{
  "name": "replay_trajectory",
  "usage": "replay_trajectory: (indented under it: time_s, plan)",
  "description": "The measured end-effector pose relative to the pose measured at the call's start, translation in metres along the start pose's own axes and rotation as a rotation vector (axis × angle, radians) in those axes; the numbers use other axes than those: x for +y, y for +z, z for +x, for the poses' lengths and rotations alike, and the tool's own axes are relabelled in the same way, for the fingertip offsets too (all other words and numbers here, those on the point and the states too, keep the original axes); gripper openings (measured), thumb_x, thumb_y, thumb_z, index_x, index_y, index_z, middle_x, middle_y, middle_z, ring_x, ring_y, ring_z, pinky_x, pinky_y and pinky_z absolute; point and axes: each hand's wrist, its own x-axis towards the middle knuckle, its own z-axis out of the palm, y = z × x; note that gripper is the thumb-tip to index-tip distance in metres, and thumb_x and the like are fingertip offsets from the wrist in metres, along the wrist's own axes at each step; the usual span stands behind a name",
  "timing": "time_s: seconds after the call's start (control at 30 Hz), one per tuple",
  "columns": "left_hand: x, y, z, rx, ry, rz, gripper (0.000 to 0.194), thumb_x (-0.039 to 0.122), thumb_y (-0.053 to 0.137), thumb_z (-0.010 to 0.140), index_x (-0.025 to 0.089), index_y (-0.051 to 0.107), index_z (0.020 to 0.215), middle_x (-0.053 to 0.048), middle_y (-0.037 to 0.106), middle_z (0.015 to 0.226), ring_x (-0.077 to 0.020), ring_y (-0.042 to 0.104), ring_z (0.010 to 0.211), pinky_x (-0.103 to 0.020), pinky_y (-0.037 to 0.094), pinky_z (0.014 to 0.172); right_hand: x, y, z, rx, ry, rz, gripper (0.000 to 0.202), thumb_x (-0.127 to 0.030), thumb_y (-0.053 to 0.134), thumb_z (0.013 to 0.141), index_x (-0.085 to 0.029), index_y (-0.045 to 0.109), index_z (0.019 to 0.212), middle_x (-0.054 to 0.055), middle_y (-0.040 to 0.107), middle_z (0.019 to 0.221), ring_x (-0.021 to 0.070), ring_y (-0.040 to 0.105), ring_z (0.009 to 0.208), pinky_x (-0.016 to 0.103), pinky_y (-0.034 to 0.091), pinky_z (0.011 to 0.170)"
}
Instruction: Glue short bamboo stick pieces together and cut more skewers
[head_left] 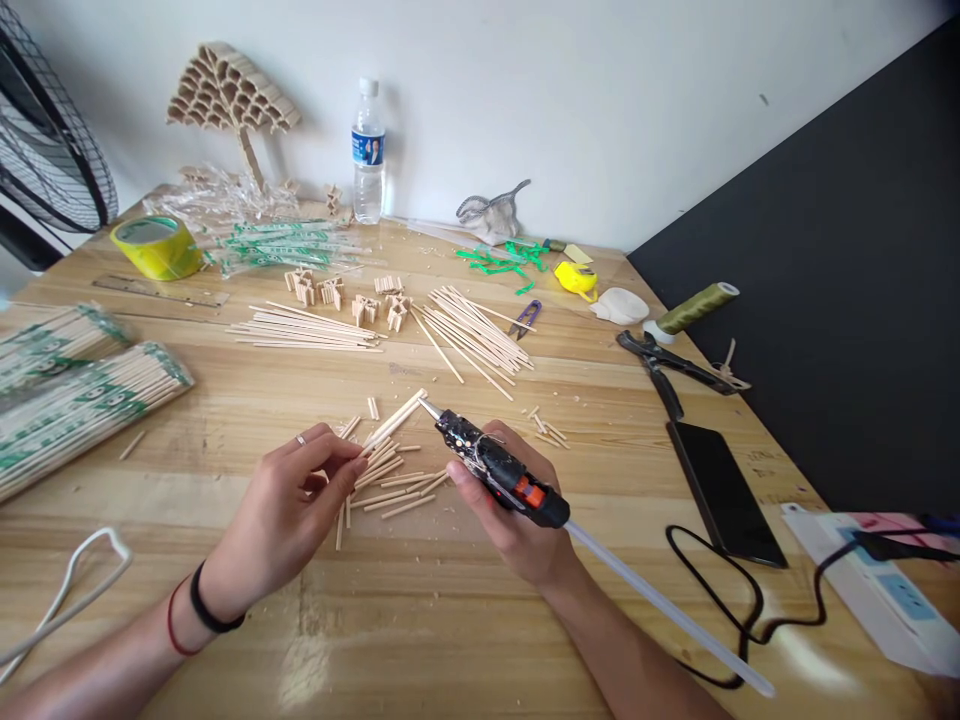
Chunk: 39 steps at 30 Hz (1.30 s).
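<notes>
Low in the middle of the head view, my left hand (300,500) pinches the near end of some joined wooden sticks (395,420), which point up and to the right. My right hand (517,510) is wrapped round a black glue gun (495,467) with a long clear glue stick (667,600) out of its back. The gun's metal tip is at the far end of the held sticks; whether they touch is too small to tell. Short cut sticks (405,490) lie in a loose pile between and beneath my hands.
Behind are long sticks (307,328), small stick assemblies (365,310), purple snips (525,318) and a water bottle (368,160). Wrapped stick bundles (90,410) lie left, near yellow tape (157,248). Pliers (675,360), a phone (726,490), a black cable (757,610) and a power strip (877,590) are right.
</notes>
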Motion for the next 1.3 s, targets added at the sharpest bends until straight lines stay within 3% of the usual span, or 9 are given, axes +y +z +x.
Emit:
replay_trajectory:
  time_s: [0.27, 0.73, 1.3]
  plan:
    - [-0.0009, -0.0004, -0.0002, 0.029, -0.018, 0.027, 0.02, 0.035, 0.066, 0.099, 0.021, 0.075, 0.087, 0.0, 0.066, 0.075, -0.0128, 0.064, 0.063, -0.018, 0.052, 0.052, 0.0014, -0.0019, -0.0024, -0.001, 0.048, -0.022, 0.029, -0.028, 0.063, 0.1, -0.023, 0.051, 0.075, -0.003, 0.049, 0.071, 0.0149, 0.049, 0.063, 0.03, 0.041, 0.061]
    - [-0.002, -0.0008, -0.0005, 0.0, -0.02, 0.034, 0.021, 0.035, 0.063, 0.101, 0.021, 0.075, 0.091, 0.001, 0.069, 0.076, -0.012, 0.064, 0.064, -0.018, 0.05, 0.053, 0.0024, -0.0018, -0.0028, -0.015, 0.051, 0.008, 0.031, -0.025, 0.064, 0.1, -0.023, 0.048, 0.074, -0.004, 0.047, 0.07, 0.0135, 0.047, 0.063, 0.029, 0.039, 0.061]
    - [0.0009, -0.0009, 0.0001, -0.043, -0.088, -0.018, 0.025, 0.039, 0.06, 0.101, 0.019, 0.073, 0.091, 0.001, 0.068, 0.069, -0.0118, 0.059, 0.06, -0.019, 0.044, 0.051, 0.0068, 0.0019, -0.0009, -0.158, -0.079, 0.076, 0.028, -0.016, 0.065, 0.096, -0.022, 0.049, 0.074, -0.003, 0.049, 0.071, 0.0144, 0.047, 0.066, 0.029, 0.037, 0.061]
